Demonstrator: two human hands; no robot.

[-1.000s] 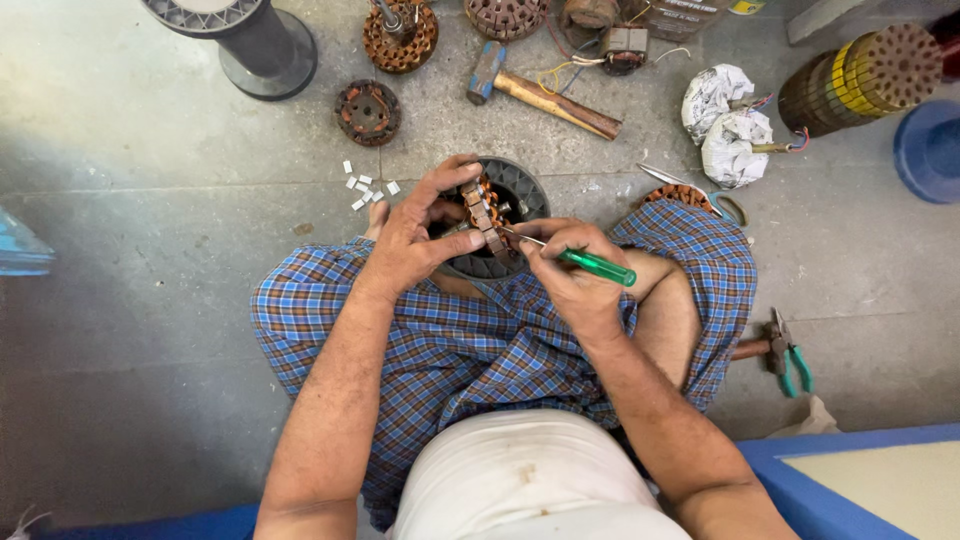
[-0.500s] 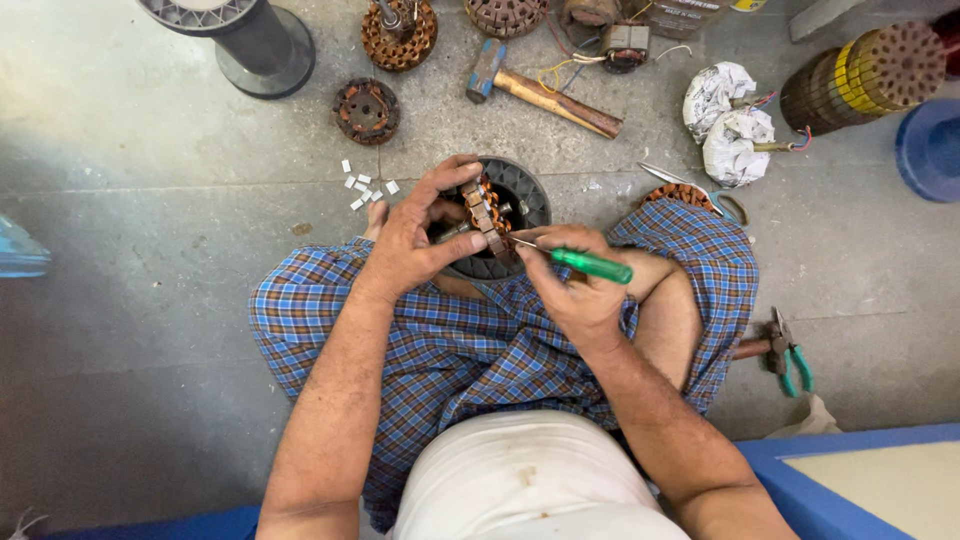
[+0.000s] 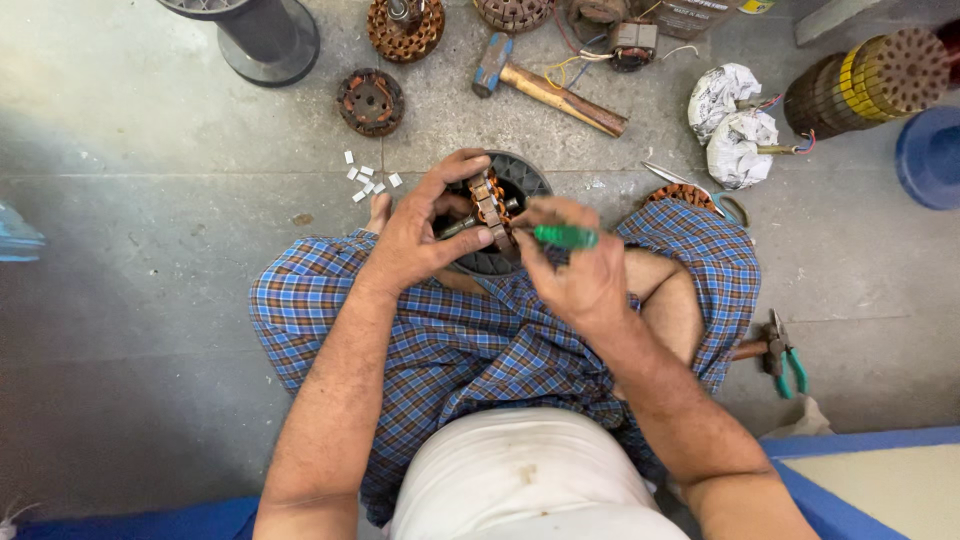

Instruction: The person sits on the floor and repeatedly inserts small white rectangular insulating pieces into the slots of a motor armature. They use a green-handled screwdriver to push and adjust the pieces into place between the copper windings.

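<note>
Two hands busy over the lap. Round black motor housing (image 3: 520, 180) resting on crossed legs, just above the checked cloth. Left hand (image 3: 420, 235) clamped on the copper-wound stator (image 3: 490, 205), fingers wrapped tight. Right hand (image 3: 575, 270) closed around a green-handled screwdriver (image 3: 565, 237). Best kept steady, tip clear of the windings.

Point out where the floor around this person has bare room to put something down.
Bare floor lies to the person's left, between the black base, the white bits and the knee. Another patch sits right of the knee, above the pliers. The top is crowded: hammer, coils, paper wads.
</note>
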